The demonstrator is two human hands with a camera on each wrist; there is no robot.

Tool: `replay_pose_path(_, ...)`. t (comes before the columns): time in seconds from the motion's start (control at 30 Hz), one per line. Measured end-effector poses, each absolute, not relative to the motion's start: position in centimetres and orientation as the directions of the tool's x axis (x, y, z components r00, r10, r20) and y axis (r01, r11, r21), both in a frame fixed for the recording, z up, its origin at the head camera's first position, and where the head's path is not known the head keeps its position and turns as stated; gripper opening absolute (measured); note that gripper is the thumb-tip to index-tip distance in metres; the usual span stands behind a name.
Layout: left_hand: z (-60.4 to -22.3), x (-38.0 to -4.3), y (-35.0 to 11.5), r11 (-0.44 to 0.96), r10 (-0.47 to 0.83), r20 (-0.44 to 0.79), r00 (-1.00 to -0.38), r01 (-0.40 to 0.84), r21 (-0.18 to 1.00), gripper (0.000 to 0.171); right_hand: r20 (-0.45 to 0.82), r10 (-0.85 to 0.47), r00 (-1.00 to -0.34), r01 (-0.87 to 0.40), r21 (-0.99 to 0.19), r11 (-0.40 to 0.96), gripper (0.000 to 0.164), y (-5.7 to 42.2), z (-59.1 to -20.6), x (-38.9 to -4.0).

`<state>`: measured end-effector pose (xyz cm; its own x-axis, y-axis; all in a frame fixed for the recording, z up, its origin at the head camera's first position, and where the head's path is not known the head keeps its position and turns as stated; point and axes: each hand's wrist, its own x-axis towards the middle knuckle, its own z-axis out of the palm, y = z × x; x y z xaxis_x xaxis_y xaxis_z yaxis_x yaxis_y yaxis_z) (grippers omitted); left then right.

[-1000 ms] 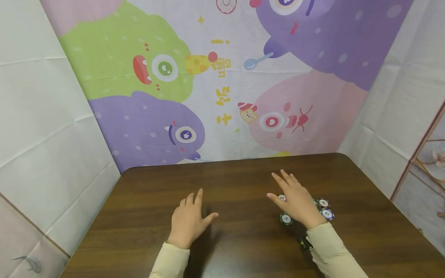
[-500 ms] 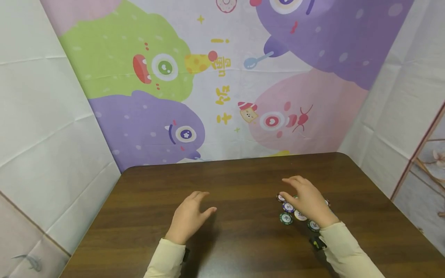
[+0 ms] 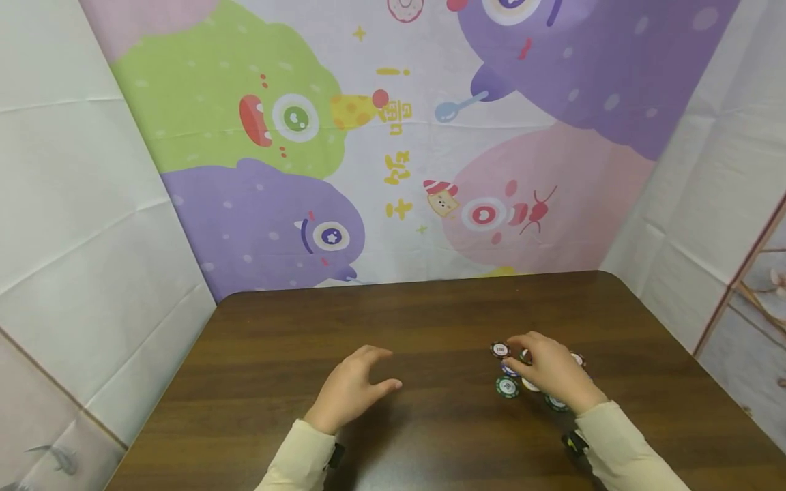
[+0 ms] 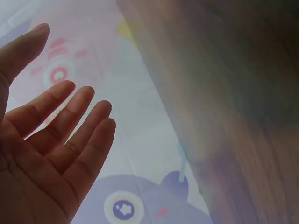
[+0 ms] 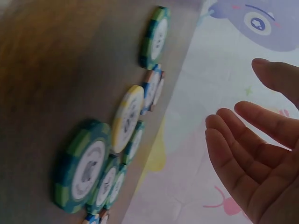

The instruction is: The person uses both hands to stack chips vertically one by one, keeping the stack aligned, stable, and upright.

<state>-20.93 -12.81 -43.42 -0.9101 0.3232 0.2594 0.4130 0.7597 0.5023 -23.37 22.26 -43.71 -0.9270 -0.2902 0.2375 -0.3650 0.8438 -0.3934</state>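
Note:
Several poker chips lie flat in a loose cluster on the right of the table. A black chip (image 3: 500,349) and a green chip (image 3: 507,387) show at the cluster's left side. In the right wrist view a yellow chip (image 5: 128,119) lies near a large green chip (image 5: 83,166). My right hand (image 3: 552,368) hovers over the cluster, fingers loosely bent, and hides part of it. The right wrist view shows nothing in its fingers (image 5: 233,172). My left hand (image 3: 350,389) hangs above the table's middle left, palm bare in the left wrist view, fingers (image 4: 88,149) relaxed.
The brown wooden table (image 3: 295,320) reaches back to a cartoon-printed cloth (image 3: 393,252). White panels (image 3: 92,204) stand on the left and right sides. A dark device (image 3: 575,443) sits at the right wrist.
My right hand has come down and slightly right over the chips, its fingers going from spread to bent. My left hand's fingers have bent and it has shifted slightly right.

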Motion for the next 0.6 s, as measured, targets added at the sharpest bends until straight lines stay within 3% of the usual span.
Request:
replay_pose_path(0.33,-43.7,-20.6,-11.4,0.747,0.406,0.198,-0.892,0.449,0.49,0.053,0.233,-0.363,-0.902,-0.425,-0.329,0.844,0.033,22.3,-45.0,-23.4)
replay_pose_path(0.6,-44.4,-20.2,-10.3,0.752,0.493,0.153,-0.857,0.508,0.421,0.053,0.109,-0.393,-0.913,-0.406,-0.335,0.85,0.04,22.0,-45.4,-23.1)
